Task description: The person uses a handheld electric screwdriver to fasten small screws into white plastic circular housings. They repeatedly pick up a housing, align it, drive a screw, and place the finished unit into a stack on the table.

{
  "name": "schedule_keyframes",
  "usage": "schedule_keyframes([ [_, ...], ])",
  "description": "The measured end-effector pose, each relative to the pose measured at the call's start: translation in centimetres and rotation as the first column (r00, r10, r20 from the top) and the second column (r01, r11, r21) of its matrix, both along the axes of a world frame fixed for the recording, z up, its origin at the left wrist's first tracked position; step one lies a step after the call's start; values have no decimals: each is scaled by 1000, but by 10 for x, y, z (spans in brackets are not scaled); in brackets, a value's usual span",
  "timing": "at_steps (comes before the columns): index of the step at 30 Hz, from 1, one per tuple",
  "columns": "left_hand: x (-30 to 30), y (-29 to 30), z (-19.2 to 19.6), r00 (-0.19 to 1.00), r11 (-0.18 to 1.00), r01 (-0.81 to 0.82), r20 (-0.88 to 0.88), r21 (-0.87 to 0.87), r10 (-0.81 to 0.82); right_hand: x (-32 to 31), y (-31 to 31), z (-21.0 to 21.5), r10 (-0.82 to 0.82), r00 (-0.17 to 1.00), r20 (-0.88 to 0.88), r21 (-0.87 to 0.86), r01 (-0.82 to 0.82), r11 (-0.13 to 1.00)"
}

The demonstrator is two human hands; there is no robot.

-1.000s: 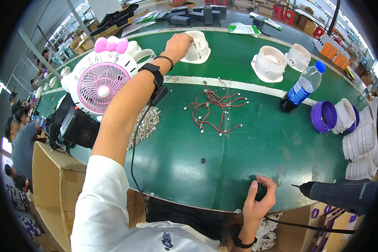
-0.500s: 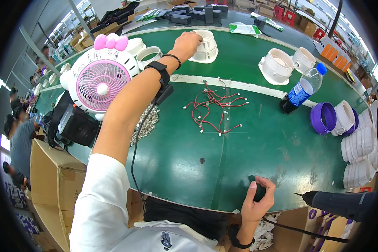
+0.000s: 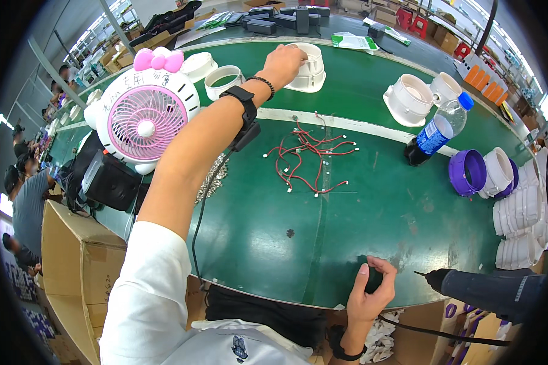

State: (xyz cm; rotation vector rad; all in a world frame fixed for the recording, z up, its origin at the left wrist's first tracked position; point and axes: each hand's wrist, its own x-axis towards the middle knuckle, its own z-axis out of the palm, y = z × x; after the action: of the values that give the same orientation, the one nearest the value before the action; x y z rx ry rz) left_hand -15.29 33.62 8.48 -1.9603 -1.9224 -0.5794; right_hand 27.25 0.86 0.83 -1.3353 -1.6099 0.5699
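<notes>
While the left hand [image 3: 284, 59] grips a white housing [image 3: 307, 68] far out, the right [image 3: 371, 292] rests curled, empty (counter [image 3: 408, 219] edge) — a dragged sleeve could snag the wires [image 3: 310, 159].

Surface [image 3: 237, 243] dark green w/ a white stripe across. Housing [image 3: 307, 67] under left hand [image 3: 281, 61]: white. Wires [image 3: 310, 158] red w/ white plugs. Fan [image 3: 143, 125] white, pink grille & bow. Bottle [image 3: 435, 131]: blue cap & label. Ring [image 3: 466, 173] purple. Sleeve [image 3: 149, 292] white.
</notes>
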Motion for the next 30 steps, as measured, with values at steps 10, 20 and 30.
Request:
schedule_keyframes([
  [10,20,9,-3,999,1000,27,-21,-1,-27,-1,1,0,3,1000,15,42,-3,999],
  [20,36,17,-2,999,998,38,-29,-48,-40,1,1,0,1,1000,18,40,-2,999],
  [30,47,27,1,993,992,118,-27,35,-117,1,0,-5,-15,1000,21,25,15,1000],
])
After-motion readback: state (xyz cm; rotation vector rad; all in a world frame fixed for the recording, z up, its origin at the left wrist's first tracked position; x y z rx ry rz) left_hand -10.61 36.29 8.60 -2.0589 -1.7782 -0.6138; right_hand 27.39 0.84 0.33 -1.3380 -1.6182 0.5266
